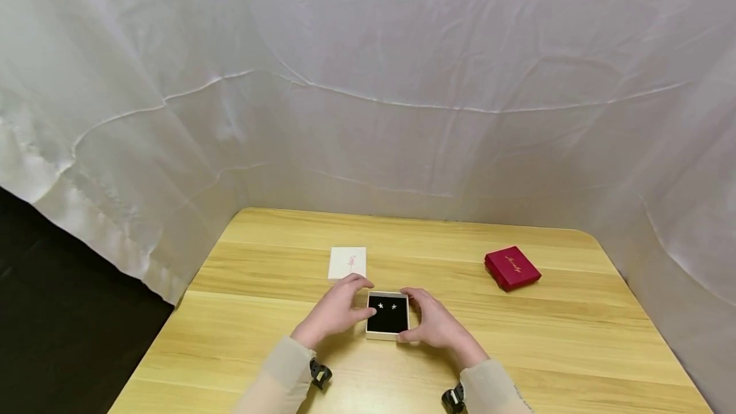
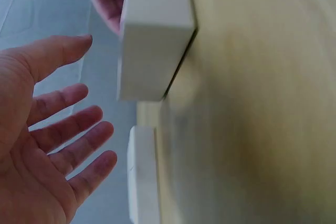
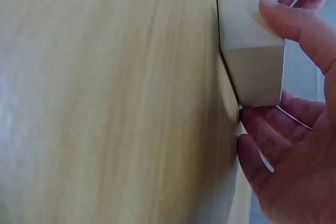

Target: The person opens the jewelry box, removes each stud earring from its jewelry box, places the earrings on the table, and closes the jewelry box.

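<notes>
Currently right hand pinching white earring box, left hand spread just beside it, 2 star earrings on black insert, red jewelry box farther right.

Creased pale cloth hangs around a wood-grain table — black area lower left.
</notes>
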A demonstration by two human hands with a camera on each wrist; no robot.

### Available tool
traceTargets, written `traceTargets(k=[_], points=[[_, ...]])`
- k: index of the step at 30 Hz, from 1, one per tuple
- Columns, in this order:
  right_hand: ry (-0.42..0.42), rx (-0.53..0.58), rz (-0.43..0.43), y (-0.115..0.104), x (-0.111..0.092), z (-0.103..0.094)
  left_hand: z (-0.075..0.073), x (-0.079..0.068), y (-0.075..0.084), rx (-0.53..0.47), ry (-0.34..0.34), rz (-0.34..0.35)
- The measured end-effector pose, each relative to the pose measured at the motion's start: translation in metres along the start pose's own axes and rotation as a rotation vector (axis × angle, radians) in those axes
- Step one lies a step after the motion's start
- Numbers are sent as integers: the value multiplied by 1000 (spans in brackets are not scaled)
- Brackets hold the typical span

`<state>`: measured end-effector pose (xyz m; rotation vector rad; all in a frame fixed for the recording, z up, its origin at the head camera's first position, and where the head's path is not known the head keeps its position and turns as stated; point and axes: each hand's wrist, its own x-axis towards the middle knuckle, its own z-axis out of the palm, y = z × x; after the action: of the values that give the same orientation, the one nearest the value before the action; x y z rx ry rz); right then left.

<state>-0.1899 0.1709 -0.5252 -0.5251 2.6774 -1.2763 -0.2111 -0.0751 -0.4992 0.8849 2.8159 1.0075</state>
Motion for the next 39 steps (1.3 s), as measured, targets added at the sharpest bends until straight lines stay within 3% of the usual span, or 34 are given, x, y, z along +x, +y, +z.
traceTargets(k=[16,39], points=[[-11,16,23,0,0,1,25,10,1,61,-31,-14],[-39,24,18,-3,-1,-1,33,19,-7,99,-30,16]])
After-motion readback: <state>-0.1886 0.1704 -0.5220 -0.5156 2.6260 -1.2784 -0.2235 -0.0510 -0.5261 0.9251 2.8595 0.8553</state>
